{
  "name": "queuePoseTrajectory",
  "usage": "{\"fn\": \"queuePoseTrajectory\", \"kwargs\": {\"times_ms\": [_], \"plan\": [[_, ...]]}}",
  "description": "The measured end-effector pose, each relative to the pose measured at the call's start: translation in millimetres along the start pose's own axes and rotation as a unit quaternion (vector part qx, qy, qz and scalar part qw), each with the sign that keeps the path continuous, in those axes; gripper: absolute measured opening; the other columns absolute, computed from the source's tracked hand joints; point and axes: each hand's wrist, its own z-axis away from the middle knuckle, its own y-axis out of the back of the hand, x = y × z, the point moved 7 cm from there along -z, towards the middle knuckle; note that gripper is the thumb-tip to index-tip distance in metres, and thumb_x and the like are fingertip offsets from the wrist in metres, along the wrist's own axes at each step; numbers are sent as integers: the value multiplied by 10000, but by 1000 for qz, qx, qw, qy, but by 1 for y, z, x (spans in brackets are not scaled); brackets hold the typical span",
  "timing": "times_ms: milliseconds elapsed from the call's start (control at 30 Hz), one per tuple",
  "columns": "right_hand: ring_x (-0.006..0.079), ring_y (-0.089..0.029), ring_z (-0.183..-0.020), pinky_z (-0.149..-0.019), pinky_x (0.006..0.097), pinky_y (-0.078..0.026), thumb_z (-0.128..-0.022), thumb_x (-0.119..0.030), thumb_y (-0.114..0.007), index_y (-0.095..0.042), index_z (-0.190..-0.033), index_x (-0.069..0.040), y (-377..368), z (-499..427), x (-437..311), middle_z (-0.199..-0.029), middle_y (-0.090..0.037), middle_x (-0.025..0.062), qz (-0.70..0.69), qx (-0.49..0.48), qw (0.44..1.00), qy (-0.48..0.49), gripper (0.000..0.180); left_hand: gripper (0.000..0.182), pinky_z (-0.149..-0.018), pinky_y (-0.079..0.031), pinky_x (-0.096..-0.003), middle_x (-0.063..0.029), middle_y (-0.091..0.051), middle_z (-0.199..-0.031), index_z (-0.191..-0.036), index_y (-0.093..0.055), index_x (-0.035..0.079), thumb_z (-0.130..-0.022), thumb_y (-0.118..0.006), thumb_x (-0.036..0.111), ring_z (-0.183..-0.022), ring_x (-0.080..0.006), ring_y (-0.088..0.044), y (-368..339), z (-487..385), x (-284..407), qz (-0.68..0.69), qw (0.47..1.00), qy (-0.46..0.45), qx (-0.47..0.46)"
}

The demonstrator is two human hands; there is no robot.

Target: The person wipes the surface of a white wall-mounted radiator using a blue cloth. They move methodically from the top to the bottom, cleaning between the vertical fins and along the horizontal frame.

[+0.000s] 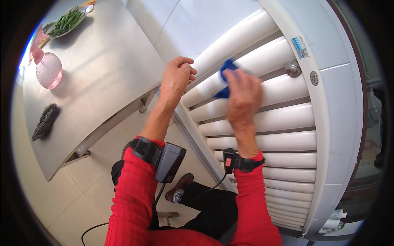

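Note:
My right hand [244, 98], blurred, grips a dark blue cloth [227, 69] against the upper tubes of a white radiator [287, 115]. Part of the cloth is hidden under the fingers. To its left, my left hand [178, 75] is loosely curled with nothing visible in it, near the left end of the upper tubes and the corner of a stainless steel table [104, 70]. Whether it touches the radiator I cannot tell. A round metal fitting [292, 68] sits between two tubes close to the radiator's right side.
On the table are a plate of green peppers [69, 21], a pink spray bottle [49, 70] and a steel wool scourer [45, 121]. Pale wall tiles [337, 92] border the radiator. A wooden stool leg [167, 214] stands on the tiled floor [89, 190]. Cables hang from devices strapped to both forearms.

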Motion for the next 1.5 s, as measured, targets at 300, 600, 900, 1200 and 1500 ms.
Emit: {"fn": "queuePoseTrajectory", "kwargs": {"times_ms": [300,600,900,1200,1500], "plan": [[221,-468,-842,-711,341,-373,-683,-68,-536,-578,-806,-75,-107,80,-71,-846,-499,55,-83,-274,948,142,130,268,-561,-465,-297,-94,-607,-705,-1016,-588,-10,-791,-465,64,-578,-151,-578,4,-18,-54,-345,937,-53,-24],[222,-470,-847,-704,326,-358,-651,-49,-563,-610,-846,-106,-61,121,-58,-869,-520,30,-192,-249,944,101,209,438,-476,-437,-291,-112,-584,-640,-1042,-553,-62,-731,-716,200,-494,-157,-545,-20,-12,-121,-107,984,97,-102],[236,-486,-902,-751,349,-374,-668,-6,-541,-628,-925,-101,-44,154,-43,-941,-556,36,-206,-286,935,36,288,429,-474,-435,-254,-94,-558,-708,-1093,-434,-71,-777,-671,95,-564,-137,-542,-21,-19,-134,-37,988,106,-105],[247,-472,-871,-730,351,-363,-634,-3,-553,-612,-915,-71,-39,161,-40,-911,-533,48,-226,-262,938,21,295,481,-512,-468,-257,-127,-586,-781,-1120,-424,-74,-776,-685,138,-608,-152,-571,-21,-20,-131,-60,984,107,-132],[248,-484,-877,-733,361,-375,-654,1,-549,-627,-922,-88,-41,175,-43,-924,-545,49,-229,-280,932,-9,292,508,-507,-460,-256,-121,-581,-765,-1129,-421,-73,-778,-691,176,-594,-146,-558,-21,-20,-134,-41,982,109,-146]]}}
